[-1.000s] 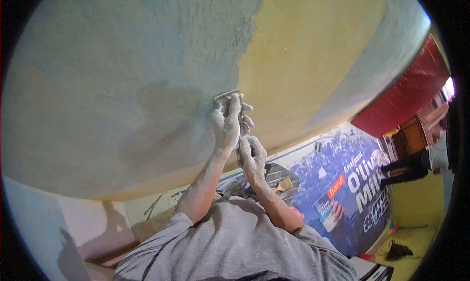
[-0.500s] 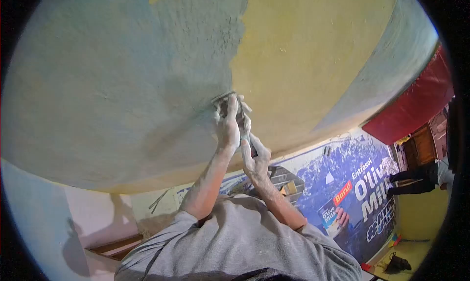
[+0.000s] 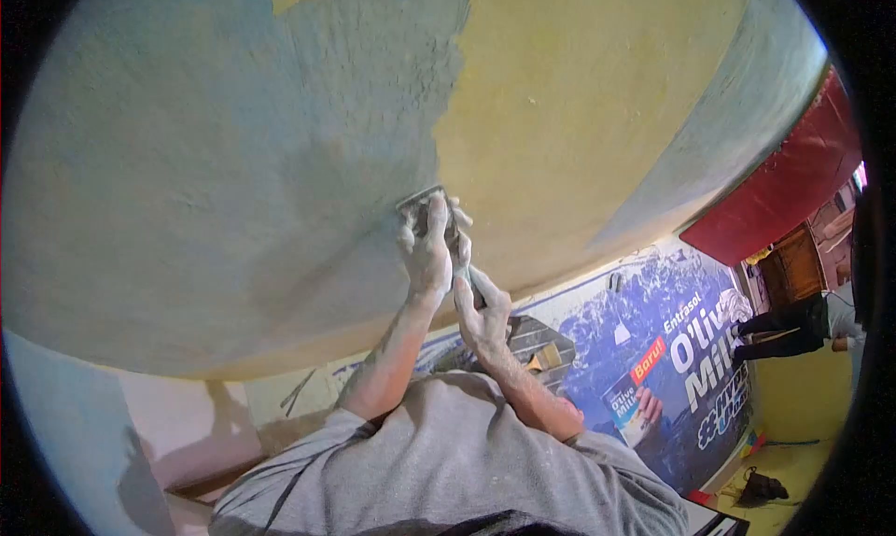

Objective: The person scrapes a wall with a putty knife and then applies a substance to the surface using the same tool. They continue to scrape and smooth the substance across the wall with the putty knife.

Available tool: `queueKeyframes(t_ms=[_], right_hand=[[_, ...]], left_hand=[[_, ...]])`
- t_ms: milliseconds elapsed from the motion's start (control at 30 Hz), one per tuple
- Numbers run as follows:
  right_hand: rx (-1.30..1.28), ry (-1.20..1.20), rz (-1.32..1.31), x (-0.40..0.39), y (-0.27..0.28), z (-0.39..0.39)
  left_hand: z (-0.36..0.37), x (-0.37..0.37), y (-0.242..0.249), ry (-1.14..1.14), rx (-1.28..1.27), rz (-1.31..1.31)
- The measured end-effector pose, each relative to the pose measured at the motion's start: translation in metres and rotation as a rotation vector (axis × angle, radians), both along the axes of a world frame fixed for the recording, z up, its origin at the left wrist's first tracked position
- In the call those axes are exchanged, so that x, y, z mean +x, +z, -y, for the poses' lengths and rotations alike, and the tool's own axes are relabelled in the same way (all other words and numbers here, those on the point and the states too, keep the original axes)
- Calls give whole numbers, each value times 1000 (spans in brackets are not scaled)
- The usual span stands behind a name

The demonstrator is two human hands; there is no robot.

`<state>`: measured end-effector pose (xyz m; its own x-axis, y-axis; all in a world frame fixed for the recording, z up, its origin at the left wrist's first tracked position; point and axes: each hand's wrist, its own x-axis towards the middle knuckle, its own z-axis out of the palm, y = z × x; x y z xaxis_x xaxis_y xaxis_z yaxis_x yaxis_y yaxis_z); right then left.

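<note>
My left hand (image 3: 427,256), coated in white dust, is closed over a flat, wide-edged scraper (image 3: 418,198), its fingers spread along the back of the blade. The blade's edge rests against the wall (image 3: 215,153), in the grey-blue area just left of the yellow paint. Just below, my right hand (image 3: 485,321) is closed on the scraper's lower end, which is mostly hidden in its palm. White dust covers this hand and forearm as well. Both arms reach up and forward, with the hands close together.
A yellow painted area (image 3: 579,97) borders the grey-blue one. To the right hangs a red panel (image 3: 784,190). Below lies a blue printed banner (image 3: 644,340), with a brush (image 3: 544,357) on a dark slatted surface nearby. Another person (image 3: 793,326) stands at far right.
The view has shifted slightly. My hands and the scraper have slid a little down the wall, towards me. Both hands keep their hold.
</note>
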<state>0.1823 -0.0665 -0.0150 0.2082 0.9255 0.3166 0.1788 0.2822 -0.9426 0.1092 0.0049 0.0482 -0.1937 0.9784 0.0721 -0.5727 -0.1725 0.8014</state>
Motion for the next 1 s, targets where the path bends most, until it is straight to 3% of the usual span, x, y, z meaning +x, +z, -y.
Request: queueKeyframes(t_ms=[67,133,300,400,600,667,733,800,867,1000], right_hand=[[107,-8,41,4,6,-4],[-65,29,-69,2,21,-3],[38,-4,-17,6,-4,0],[-61,8,11,8,28,0],[-33,-3,12,6,3,7],[37,24,55,8,25,0],[-69,33,-29,6,24,2],[56,8,75,9,2,9],[41,-18,13,7,-2,5],[-97,23,7,11,27,12]], left_hand=[[0,0,2,4,-8,-51],[10,-2,-4,-7,-24,-49],[-3,1,5,-22,24,-62],[5,1,7,-47,-15,4],[8,1,-4,-13,-2,-41],[10,2,16,-5,-27,-65],[8,3,22,-5,0,-38],[11,4,-3,11,16,-3],[10,4,-12,21,25,-30],[8,6,21,28,9,-82]])
